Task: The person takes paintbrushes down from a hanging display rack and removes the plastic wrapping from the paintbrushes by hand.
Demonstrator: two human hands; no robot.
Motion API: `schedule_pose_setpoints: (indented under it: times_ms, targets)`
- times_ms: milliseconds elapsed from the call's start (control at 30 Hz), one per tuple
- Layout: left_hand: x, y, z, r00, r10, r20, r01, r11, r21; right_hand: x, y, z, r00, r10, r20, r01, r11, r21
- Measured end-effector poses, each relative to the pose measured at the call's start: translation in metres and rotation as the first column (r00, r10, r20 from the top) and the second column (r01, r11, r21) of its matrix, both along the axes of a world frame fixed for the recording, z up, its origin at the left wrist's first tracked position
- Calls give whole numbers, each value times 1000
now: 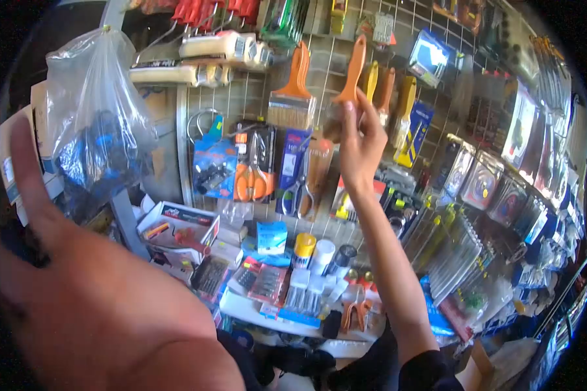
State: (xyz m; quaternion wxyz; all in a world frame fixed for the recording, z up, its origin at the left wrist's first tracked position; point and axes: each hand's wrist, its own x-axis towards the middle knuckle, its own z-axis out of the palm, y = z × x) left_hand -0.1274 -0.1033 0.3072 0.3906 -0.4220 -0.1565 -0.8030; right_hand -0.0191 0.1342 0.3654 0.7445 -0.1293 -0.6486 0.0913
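My right hand (362,143) is raised to the wire display rack, its fingers closed on a paintbrush (353,68) with an orange handle pointing up. My fingers and palm mostly hide its bristles, and I cannot tell whether it still hangs from a hook. Just left of it hangs a wide paintbrush (293,98) with pale bristles. Narrower brushes with yellow handles (407,98) hang to the right. Close to the camera at lower left, my left hand (72,260) looms large and blurred. Its fingers are spread with nothing seen in them, near a clear plastic bag (98,85).
Paint rollers (222,49) hang at upper left. Below the brushes hang orange-handled scissors (254,179) and pliers (300,195). A lower shelf carries spray cans (304,249), drill bit packs (267,280) and a white box (176,228). Packaged goods (486,179) crowd the right side.
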Motion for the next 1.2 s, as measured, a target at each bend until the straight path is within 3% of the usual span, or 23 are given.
schedule_pose_setpoints:
  times_ms: [67,133,200,233,300,333,367,400,433,500,533,567,633,733,833,900,967,1133,1200]
  targets:
    - [-1,-4,-13,999,-33,28,32,999,12,-7,12,2,1000,20,16,-20,999,32]
    - [0,-3,-25,993,-96,76,97,995,-21,-12,26,-2,995,97,5,-97,994,-49]
    - [4,11,-50,971,-199,131,218,964,-155,-14,26,-5,989,144,-33,-146,986,-80]
    - [9,31,-72,930,-355,90,366,905,-215,-13,20,-6,986,154,-57,-158,985,-69]
    - [4,58,-141,836,-494,239,542,674,-502,-14,12,-7,996,93,-12,-94,993,-69]
    - [-4,75,-185,771,-540,338,622,523,-583,-17,15,-7,992,108,-61,-108,994,16]
    - [-9,96,-239,638,-588,497,757,362,-544,-20,17,-10,986,126,-111,-116,989,95]
    - [-11,110,-296,679,-387,624,732,300,-612,-22,16,-4,979,142,-144,-116,977,176]
    - [-8,114,-296,671,-393,629,740,298,-603,-23,18,2,981,138,-134,-113,977,179]
    - [-4,110,-295,157,-329,931,976,-95,-198,-24,24,9,997,52,-64,-47,996,76]
    - [-1,112,-291,176,-436,883,950,-160,-268,-27,31,12,997,42,-62,-34,992,124]
    - [0,112,-289,314,-457,832,897,-144,-417,-29,33,11,997,45,-65,-37,992,123]
    - [3,115,-297,416,-477,775,839,-128,-529,-32,29,11,976,198,-92,-195,980,40]
    - [3,116,-302,352,-496,794,857,-171,-487,-31,29,11,985,146,-90,-147,989,-4]
    - [6,114,-296,384,-465,798,829,-206,-519,-32,29,11,987,112,-119,-114,993,-12]
    - [6,116,-305,424,-472,773,806,-191,-560,-32,32,13,988,81,-134,-76,996,46]
    - [5,115,-304,570,-498,653,669,-180,-721,-31,31,16,984,91,-154,-73,990,116]
    - [6,109,-294,629,-511,585,581,-190,-791,-23,28,32,983,51,-178,-36,996,88]
    - [7,108,-297,691,-457,559,527,-211,-823,-21,29,39,992,-15,-122,36,985,169]
